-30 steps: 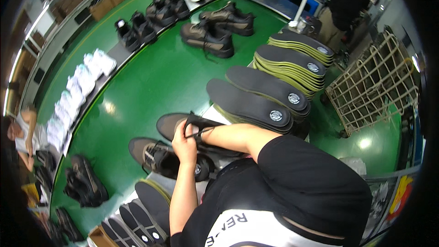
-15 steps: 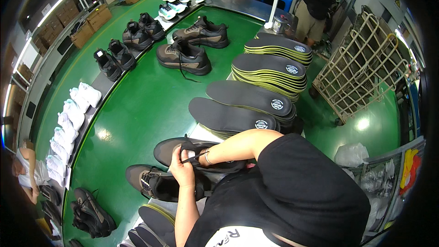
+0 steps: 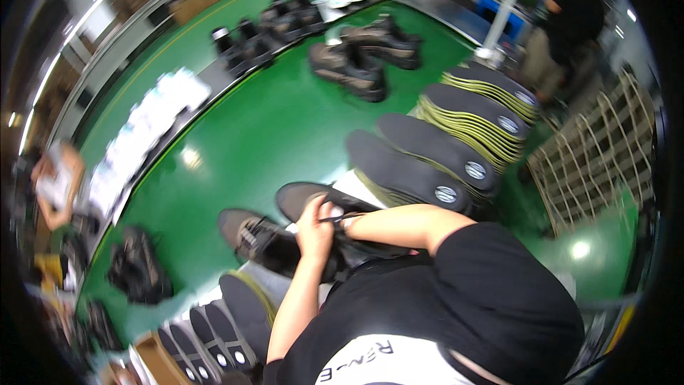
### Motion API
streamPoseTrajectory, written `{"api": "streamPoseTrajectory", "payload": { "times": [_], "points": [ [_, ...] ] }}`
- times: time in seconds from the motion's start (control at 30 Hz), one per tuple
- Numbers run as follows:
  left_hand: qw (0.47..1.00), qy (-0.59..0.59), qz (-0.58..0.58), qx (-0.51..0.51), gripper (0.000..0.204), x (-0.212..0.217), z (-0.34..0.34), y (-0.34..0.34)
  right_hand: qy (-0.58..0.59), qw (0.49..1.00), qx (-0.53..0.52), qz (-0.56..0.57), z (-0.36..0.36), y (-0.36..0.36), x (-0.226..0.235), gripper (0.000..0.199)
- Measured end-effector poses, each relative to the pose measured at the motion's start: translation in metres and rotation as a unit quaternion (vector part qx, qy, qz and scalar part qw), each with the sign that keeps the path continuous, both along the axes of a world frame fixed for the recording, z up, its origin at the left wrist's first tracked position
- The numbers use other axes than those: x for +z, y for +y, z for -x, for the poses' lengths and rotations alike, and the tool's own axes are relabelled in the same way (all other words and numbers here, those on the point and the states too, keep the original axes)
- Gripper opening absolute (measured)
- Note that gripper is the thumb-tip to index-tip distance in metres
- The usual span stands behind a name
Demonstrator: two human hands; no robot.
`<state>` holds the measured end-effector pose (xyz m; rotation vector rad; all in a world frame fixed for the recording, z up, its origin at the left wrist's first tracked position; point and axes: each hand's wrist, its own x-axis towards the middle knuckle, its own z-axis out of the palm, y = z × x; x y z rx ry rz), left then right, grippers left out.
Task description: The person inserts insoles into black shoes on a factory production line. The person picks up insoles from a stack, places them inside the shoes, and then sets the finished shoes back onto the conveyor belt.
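A dark brown and black sneaker lies on the bench in front of me, toe pointing away to the left. My left hand is closed on the tongue and laces at its opening. My right hand reaches into the same sneaker, its fingers hidden inside. Just left of it sits a matching sneaker, unheld, with its laces in place. Stacked dark insoles with yellow-green edges lie beyond my right forearm.
More insoles lie at the lower left beside a cardboard box. Other sneakers stand on the green bench, and white shoes line its far edge. A wire cage trolley stands at right. People work nearby.
The view has swung, so the bench and its stacks appear further right and higher, with more insoles and a box showing at lower left. Both hands stay at the same sneaker.
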<state>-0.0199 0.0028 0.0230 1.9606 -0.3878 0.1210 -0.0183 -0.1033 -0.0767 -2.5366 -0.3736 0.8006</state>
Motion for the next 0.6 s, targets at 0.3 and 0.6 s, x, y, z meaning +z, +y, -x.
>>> {"api": "streamPoseTrajectory", "payload": {
  "times": [0.3, 0.6],
  "points": [
    [0.999, 0.016, -0.026, 0.014, 0.021, -0.008, 0.005, -0.003, -0.032, 0.979, 0.202, 0.021, 0.018, -0.039, 0.003, 0.035],
    [0.998, 0.013, -0.022, 0.05, 0.02, -0.005, 0.003, 0.001, -0.03, 0.991, 0.116, 0.057, -0.041, -0.026, -0.015, 0.03]
  ]
}}
